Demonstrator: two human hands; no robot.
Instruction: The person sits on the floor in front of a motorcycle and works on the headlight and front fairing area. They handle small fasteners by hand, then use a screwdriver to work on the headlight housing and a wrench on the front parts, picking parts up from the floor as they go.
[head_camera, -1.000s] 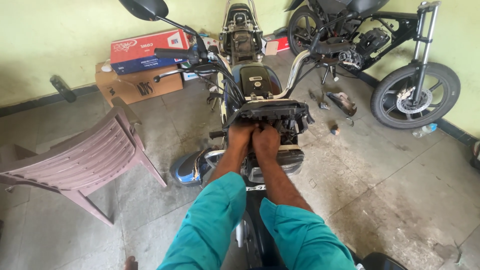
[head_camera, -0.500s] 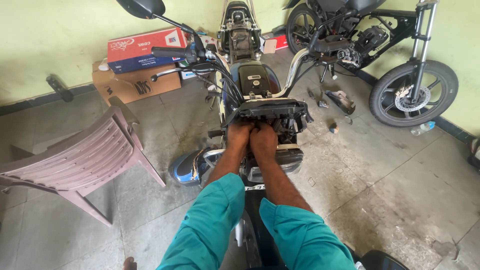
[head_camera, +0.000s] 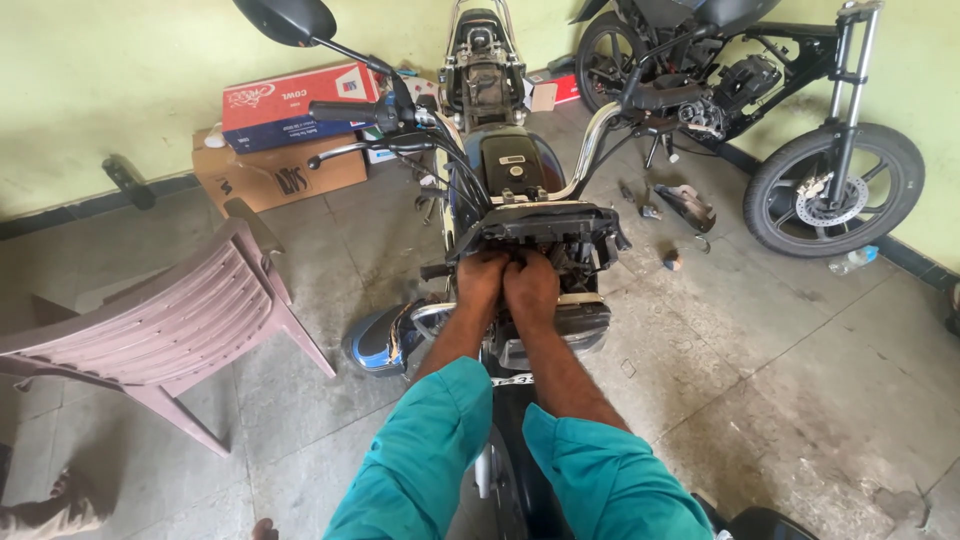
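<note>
A motorcycle stands in front of me, seen from its nose, with its black headlight housing (head_camera: 545, 228) stripped open and its black fuel tank (head_camera: 510, 160) behind. My left hand (head_camera: 482, 283) and my right hand (head_camera: 532, 288) are pressed side by side into the underside of that housing, fingers curled in among the parts. What the fingers grip is hidden. Both arms wear teal sleeves. The handlebar (head_camera: 365, 112) with a round black mirror (head_camera: 285, 20) reaches up to the left.
A pink plastic chair (head_camera: 165, 325) stands close on the left. Cardboard boxes (head_camera: 290, 120) lie against the green wall. A blue helmet (head_camera: 385, 340) rests on the floor by the front wheel. A second, partly stripped motorcycle (head_camera: 800, 140) is at right, with loose parts (head_camera: 685, 205) nearby.
My hands stay at the same spot under the headlight housing. The view has shifted only slightly.
</note>
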